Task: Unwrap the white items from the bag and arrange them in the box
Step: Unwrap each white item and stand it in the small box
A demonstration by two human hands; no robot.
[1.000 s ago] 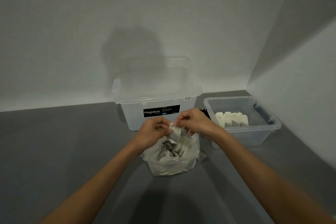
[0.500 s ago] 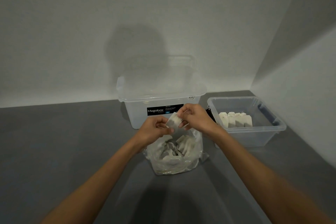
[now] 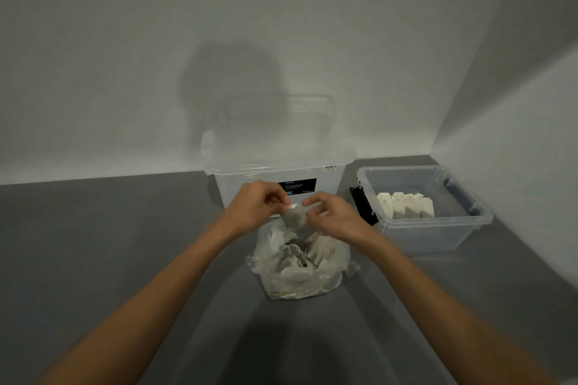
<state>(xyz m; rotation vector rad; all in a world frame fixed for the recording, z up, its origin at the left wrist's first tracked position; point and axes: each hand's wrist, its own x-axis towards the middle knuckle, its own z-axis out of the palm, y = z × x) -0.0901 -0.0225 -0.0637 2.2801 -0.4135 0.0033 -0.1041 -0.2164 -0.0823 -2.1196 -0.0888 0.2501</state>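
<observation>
**Wrapped Item Pinched Above the Bag**

The left hand (image 3: 255, 205) and right hand (image 3: 331, 217) both pinched one wrapped white item (image 3: 294, 217) over the open plastic bag (image 3: 300, 266). Its contents were blurred. Unwrapped pieces (image 3: 405, 205) stood in the small clear box (image 3: 438, 230), partly hidden by its wall.

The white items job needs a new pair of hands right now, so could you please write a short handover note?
Left hand and right hand: both pinch one wrapped item above the bag, mid-unwrap.
Bag: on the grey table, many wrapped items inside.
Small open box, on the right: a row of white items stands inside.
Large lidded box: behind the bag.
Left: finish this unwrap, add the item to the row, then repeat for the rest.
</observation>
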